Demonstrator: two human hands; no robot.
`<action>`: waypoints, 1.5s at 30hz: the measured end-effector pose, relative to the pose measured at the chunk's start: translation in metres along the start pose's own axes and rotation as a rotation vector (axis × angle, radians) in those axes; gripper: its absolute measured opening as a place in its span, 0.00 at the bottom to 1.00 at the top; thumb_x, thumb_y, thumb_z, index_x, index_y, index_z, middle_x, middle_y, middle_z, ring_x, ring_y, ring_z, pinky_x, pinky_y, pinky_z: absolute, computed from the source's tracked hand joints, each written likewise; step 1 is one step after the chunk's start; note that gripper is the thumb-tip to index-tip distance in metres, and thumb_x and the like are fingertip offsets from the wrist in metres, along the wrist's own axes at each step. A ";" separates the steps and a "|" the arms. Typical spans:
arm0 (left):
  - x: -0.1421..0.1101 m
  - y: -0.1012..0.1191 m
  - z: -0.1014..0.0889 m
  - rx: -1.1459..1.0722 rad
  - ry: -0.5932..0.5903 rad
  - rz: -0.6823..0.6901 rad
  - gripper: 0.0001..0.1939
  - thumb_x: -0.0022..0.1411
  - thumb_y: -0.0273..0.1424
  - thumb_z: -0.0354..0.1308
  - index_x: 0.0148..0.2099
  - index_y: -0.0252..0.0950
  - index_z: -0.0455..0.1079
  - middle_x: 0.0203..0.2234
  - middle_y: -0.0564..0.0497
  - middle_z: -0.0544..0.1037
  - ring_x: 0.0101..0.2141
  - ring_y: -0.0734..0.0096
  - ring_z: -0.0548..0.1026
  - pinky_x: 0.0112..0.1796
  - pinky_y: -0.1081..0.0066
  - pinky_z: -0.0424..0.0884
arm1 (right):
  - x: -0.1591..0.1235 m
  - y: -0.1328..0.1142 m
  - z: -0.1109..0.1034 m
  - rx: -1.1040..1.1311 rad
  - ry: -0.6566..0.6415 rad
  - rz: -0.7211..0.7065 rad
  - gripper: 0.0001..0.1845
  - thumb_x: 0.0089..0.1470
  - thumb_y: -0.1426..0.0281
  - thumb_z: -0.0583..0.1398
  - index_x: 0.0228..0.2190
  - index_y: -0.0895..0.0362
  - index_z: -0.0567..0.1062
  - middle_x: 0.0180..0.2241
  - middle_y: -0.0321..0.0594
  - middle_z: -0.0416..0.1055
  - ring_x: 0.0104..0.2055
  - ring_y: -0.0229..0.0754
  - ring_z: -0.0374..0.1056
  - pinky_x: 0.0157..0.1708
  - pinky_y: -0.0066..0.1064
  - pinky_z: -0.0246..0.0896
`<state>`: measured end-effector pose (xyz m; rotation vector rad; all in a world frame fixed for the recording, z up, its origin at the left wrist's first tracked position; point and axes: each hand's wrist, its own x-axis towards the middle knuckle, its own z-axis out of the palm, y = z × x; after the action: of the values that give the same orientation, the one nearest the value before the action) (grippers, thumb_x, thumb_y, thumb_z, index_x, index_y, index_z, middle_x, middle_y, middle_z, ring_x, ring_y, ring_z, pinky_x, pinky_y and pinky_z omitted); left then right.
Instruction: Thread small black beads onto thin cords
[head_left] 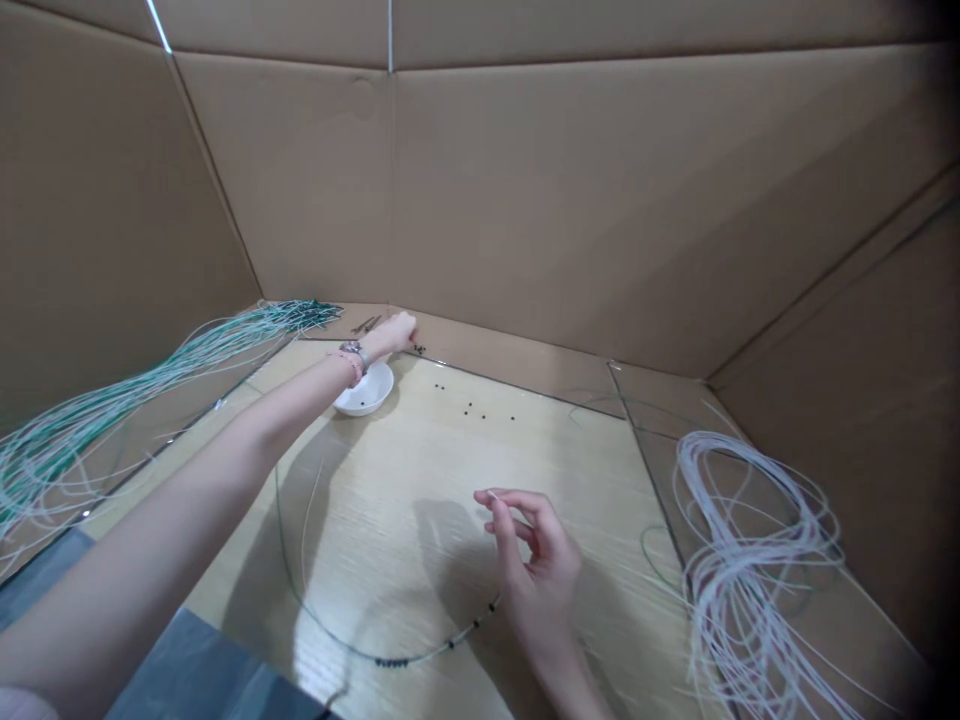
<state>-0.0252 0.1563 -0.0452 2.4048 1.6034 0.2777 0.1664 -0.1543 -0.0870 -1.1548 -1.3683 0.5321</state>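
Left hand [397, 332] reaching upper centre by small black beads [418, 349], grip hidden | right hand [534, 560] lower right, seemingly pinching thin white beaded cord [450, 645]

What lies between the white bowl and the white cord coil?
Small black beads lie on the pale wood board, as the head view shows.

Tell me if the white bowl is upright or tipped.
Upright: the white bowl sits flat on the wooden board, open side up, with dark beads inside.
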 end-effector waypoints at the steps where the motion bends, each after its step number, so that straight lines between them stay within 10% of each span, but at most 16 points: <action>1: 0.004 -0.002 0.005 0.015 -0.005 -0.003 0.17 0.63 0.35 0.54 0.52 0.32 0.65 0.46 0.44 0.71 0.43 0.63 0.72 0.43 0.59 0.72 | 0.000 0.001 0.000 -0.001 0.001 -0.009 0.04 0.58 0.71 0.56 0.33 0.54 0.71 0.32 0.36 0.73 0.37 0.37 0.73 0.30 0.25 0.70; 7: 0.021 -0.008 0.020 0.028 0.019 0.014 0.17 0.63 0.35 0.54 0.52 0.32 0.65 0.47 0.44 0.71 0.43 0.64 0.72 0.43 0.59 0.72 | 0.001 0.005 -0.002 -0.031 -0.002 -0.016 0.04 0.58 0.71 0.56 0.33 0.53 0.71 0.32 0.36 0.73 0.36 0.37 0.72 0.29 0.25 0.70; 13: -0.002 -0.020 -0.017 -0.033 0.058 0.150 0.15 0.64 0.34 0.54 0.50 0.32 0.66 0.45 0.45 0.72 0.42 0.65 0.73 0.42 0.59 0.72 | 0.003 0.005 -0.001 -0.042 0.011 0.002 0.04 0.58 0.70 0.56 0.33 0.54 0.71 0.32 0.37 0.73 0.36 0.37 0.73 0.29 0.26 0.70; 20: -0.083 -0.046 -0.031 -0.006 -0.360 0.306 0.12 0.42 0.23 0.66 0.34 0.33 0.75 0.24 0.54 0.78 0.25 0.76 0.74 0.26 0.80 0.65 | 0.004 0.005 0.000 -0.047 -0.016 0.030 0.06 0.57 0.67 0.56 0.32 0.56 0.71 0.32 0.40 0.73 0.36 0.40 0.73 0.29 0.28 0.71; 30: -0.104 -0.032 -0.003 0.018 -0.472 0.278 0.12 0.63 0.35 0.54 0.42 0.30 0.69 0.36 0.49 0.74 0.34 0.70 0.74 0.36 0.66 0.73 | 0.006 0.007 0.002 -0.080 0.011 0.026 0.07 0.57 0.66 0.56 0.31 0.57 0.70 0.31 0.42 0.73 0.35 0.41 0.73 0.28 0.30 0.71; 39: -0.113 -0.031 -0.011 -0.248 -0.384 0.229 0.09 0.62 0.33 0.56 0.37 0.30 0.69 0.29 0.52 0.73 0.28 0.75 0.72 0.31 0.70 0.72 | 0.004 0.008 0.003 -0.073 0.024 0.013 0.07 0.57 0.67 0.56 0.31 0.57 0.71 0.31 0.41 0.72 0.36 0.41 0.73 0.29 0.29 0.70; 45: -0.126 -0.002 -0.026 -0.734 -0.006 0.185 0.03 0.55 0.26 0.59 0.33 0.31 0.67 0.26 0.52 0.72 0.28 0.78 0.70 0.30 0.77 0.65 | 0.005 0.006 0.002 -0.076 0.036 0.004 0.08 0.57 0.66 0.56 0.31 0.57 0.71 0.31 0.41 0.72 0.36 0.41 0.73 0.28 0.30 0.71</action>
<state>-0.0823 0.0425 -0.0241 1.9528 1.0150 0.7421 0.1672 -0.1470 -0.0909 -1.2226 -1.3654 0.4635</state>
